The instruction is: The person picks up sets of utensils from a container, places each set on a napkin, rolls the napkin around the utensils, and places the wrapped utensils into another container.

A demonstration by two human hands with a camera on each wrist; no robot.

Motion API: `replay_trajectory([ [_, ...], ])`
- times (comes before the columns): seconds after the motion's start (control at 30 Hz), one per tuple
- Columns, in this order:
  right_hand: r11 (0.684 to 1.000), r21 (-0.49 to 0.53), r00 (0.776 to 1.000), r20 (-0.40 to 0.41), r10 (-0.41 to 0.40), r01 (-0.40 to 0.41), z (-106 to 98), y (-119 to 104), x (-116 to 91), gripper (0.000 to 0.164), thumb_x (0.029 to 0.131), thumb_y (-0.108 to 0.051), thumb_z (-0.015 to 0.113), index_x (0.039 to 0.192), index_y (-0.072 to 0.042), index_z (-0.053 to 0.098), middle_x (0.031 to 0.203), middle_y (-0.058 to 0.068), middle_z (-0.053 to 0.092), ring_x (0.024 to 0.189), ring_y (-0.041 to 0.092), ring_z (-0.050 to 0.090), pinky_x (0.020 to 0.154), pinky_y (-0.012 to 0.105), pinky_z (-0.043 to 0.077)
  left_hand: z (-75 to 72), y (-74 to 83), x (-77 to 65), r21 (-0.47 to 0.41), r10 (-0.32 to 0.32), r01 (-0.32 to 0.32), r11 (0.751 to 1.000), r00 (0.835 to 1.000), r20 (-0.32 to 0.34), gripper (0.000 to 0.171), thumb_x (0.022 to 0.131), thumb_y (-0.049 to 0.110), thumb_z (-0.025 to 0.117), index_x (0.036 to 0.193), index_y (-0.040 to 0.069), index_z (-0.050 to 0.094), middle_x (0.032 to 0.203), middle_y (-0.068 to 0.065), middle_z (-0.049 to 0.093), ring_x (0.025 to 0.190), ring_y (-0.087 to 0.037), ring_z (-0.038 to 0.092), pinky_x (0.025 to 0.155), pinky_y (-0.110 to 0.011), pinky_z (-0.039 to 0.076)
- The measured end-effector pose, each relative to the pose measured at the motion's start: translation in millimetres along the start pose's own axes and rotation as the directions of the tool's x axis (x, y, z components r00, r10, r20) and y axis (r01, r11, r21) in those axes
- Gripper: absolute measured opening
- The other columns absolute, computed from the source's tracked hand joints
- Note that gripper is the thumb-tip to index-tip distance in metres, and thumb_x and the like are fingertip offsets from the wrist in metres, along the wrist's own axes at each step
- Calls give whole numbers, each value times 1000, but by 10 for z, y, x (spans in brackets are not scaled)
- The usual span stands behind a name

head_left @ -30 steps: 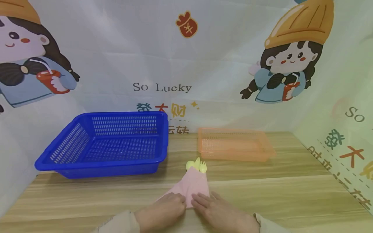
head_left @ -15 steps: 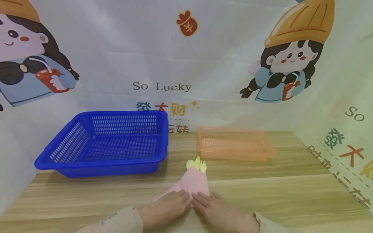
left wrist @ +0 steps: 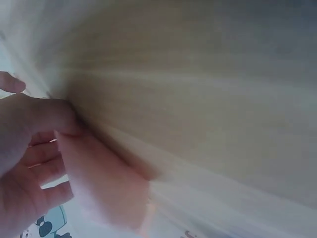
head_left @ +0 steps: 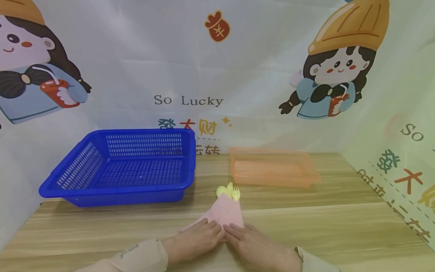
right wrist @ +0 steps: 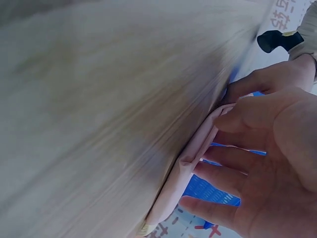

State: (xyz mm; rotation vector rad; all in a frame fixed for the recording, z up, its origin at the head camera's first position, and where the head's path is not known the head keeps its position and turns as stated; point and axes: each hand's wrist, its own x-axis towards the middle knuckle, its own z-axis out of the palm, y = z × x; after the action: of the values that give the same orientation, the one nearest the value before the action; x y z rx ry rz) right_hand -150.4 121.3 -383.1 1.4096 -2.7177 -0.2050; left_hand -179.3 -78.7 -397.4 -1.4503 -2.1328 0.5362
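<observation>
A folded pink napkin [head_left: 225,209] lies on the wood-grain table, wrapped round pale yellow cutlery. A spoon [head_left: 221,192], a knife [head_left: 230,186] and a fork [head_left: 236,193] poke out of its far end; their handles are hidden inside. My left hand [head_left: 200,238] rests over the napkin's near left part, fingers extended, and covers much of its left flap. From the other side, my right hand [head_left: 253,243] presses the near right part with straight, spread fingers. The fingertips of both hands meet closely at the middle. In the right wrist view, the thumb touches the napkin's thick folded edge [right wrist: 198,141].
A large blue plastic basket [head_left: 119,194] stands at the back left. Behind the cutlery, toward the right, is a smaller orange basket [head_left: 272,182]. A printed cloth [head_left: 258,75] hangs as a backdrop behind and beside the table.
My left hand has shifted slightly right and its fingers have spread flatter over the napkin, closing in on the right hand. The right hand, napkin and cutlery have barely moved.
</observation>
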Motion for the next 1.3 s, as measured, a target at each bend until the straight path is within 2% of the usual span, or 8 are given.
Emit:
replay_trajectory([
  [0.1, 1000, 3, 1000, 2, 1, -1, -2, -1, -1, 53, 79, -19, 59, 128, -3, 45, 133, 10, 44, 122, 19, 40, 91, 40, 43, 5, -10, 0, 32, 20, -20, 999, 1000, -10, 10, 82, 21, 52, 91, 16, 53, 79, 9, 51, 71, -6, 45, 59, -17, 34],
  [0.3, 1000, 4, 1000, -10, -14, 14, 3, 14, 3, 49, 81, -18, 57, 127, -3, 46, 132, 11, 44, 121, 21, 42, 90, 41, 43, -1, -58, 27, 22, 87, -87, 996, 996, -15, 11, 80, 18, 57, 91, 18, 59, 83, 8, 55, 74, -7, 47, 67, -18, 39],
  [0.5, 999, 40, 999, -20, -25, 26, 6, 33, 15, 47, 82, -15, 54, 126, -2, 46, 131, 12, 45, 118, 23, 45, 89, 38, 44, 12, -90, 51, 82, 144, -140, 987, 988, -52, 8, 77, 20, 60, 85, 21, 59, 74, 11, 53, 68, -6, 46, 68, -20, 35],
  [0.77, 987, 111, 978, -186, -90, 112, 36, 78, 21, 34, 86, -12, 52, 117, 2, 53, 119, 12, 53, 109, 20, 52, 92, 29, 42, 2, -95, 67, 96, 156, -151, 984, 987, -50, 10, 78, 21, 58, 87, 23, 62, 77, 11, 52, 68, -6, 44, 67, -19, 33],
  [0.97, 987, 125, 969, -238, -72, 104, 82, 101, 30, 30, 83, -10, 54, 111, 1, 57, 110, 10, 55, 102, 18, 54, 88, 28, 45, -24, -88, 87, 111, 177, -173, 979, 984, -28, 8, 79, 22, 58, 85, 24, 63, 77, 11, 51, 67, -6, 43, 64, -19, 31],
  [1.13, 983, 179, 978, -208, -3, 41, 65, 120, 30, 25, 79, -10, 58, 103, -2, 62, 101, 5, 53, 91, 13, 50, 80, 22, 45, -59, -84, 122, 124, 184, -182, 975, 983, -7, 5, 78, 22, 58, 80, 25, 62, 72, 12, 50, 64, -6, 42, 61, -18, 29],
  [1.3, 973, 231, 987, -155, 33, 4, 39, 145, 35, 26, 78, -9, 60, 103, -4, 63, 100, 4, 53, 90, 12, 50, 78, 18, 45, -72, -78, 155, 139, 198, -198, 970, 980, 10, 5, 78, 22, 58, 77, 25, 62, 70, 13, 51, 63, -5, 40, 60, -18, 28],
])
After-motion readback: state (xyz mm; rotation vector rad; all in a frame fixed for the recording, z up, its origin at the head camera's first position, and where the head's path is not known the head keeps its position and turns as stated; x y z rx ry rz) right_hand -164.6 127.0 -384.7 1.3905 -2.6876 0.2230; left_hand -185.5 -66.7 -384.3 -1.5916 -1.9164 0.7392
